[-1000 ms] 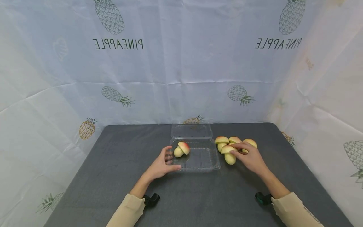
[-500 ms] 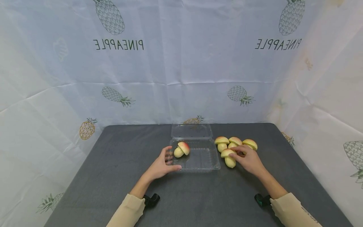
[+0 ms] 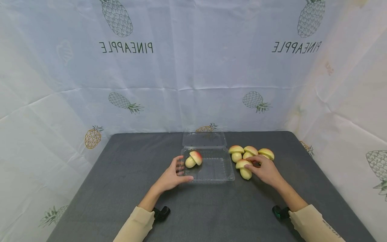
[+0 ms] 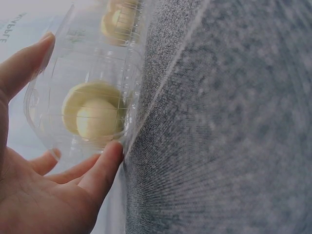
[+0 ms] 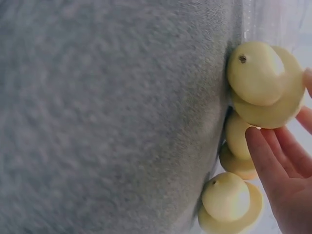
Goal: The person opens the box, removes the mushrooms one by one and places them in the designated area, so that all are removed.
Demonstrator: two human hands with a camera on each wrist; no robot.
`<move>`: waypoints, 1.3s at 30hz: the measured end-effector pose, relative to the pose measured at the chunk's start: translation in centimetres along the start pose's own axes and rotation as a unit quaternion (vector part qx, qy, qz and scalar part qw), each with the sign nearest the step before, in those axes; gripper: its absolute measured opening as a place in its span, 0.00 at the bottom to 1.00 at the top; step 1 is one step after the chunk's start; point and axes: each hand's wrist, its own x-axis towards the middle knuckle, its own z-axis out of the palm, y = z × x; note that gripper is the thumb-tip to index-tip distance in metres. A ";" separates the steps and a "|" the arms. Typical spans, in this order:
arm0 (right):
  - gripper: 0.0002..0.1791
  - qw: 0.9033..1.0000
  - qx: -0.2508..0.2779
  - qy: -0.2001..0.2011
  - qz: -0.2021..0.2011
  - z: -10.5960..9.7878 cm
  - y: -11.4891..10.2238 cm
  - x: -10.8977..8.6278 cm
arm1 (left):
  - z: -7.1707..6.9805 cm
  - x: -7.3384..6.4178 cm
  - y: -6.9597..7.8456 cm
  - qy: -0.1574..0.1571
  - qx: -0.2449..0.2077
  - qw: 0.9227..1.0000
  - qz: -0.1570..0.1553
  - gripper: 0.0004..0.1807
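A toy mushroom (image 3: pixel 194 159) with a red and yellow cap lies tilted in the left part of a hinged clear plastic container (image 3: pixel 214 168), whose lid (image 3: pixel 204 139) stands open behind. My left hand (image 3: pixel 170 176) holds the container's front left corner, thumb along the front and fingers against the left wall. To the right of the container, my right hand (image 3: pixel 266 170) pinches a second toy mushroom (image 3: pixel 244 169) by its cap, stem toward me. In the right wrist view this mushroom (image 5: pixel 258 80) sits between thumb and fingers, at or just above the table; which, I cannot tell.
Behind the right hand, more toy mushrooms (image 3: pixel 237 153) stand in a row. A dark grey cloth-covered table (image 3: pixel 205 215) carries everything. A white curtain printed with pineapples (image 3: pixel 193 67) hangs along its back edge.
My right hand and the pinched mushroom have shifted slightly toward me, away from the row behind; most of this came in the first half second. My left hand and the container stay put.
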 end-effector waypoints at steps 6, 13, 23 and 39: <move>0.21 1.000 -0.002 -0.009 -0.021 -0.5 -0.1 0.2 | 0.0 0.0 -0.1 0.002 0.001 1.000 0.000 0.57; 0.22 1.000 0.017 -0.015 -0.020 -1.3 -0.7 0.4 | 0.0 -0.1 -0.1 0.004 0.003 1.000 0.002 0.57; 0.21 0.999 0.020 -0.017 -0.039 -2.4 -2.9 1.0 | 0.0 -0.1 0.0 0.003 0.000 1.000 0.004 0.57; 0.19 0.997 0.056 -0.023 -0.056 -1.0 -7.1 2.6 | -0.1 0.0 0.0 0.001 0.000 1.000 0.006 0.57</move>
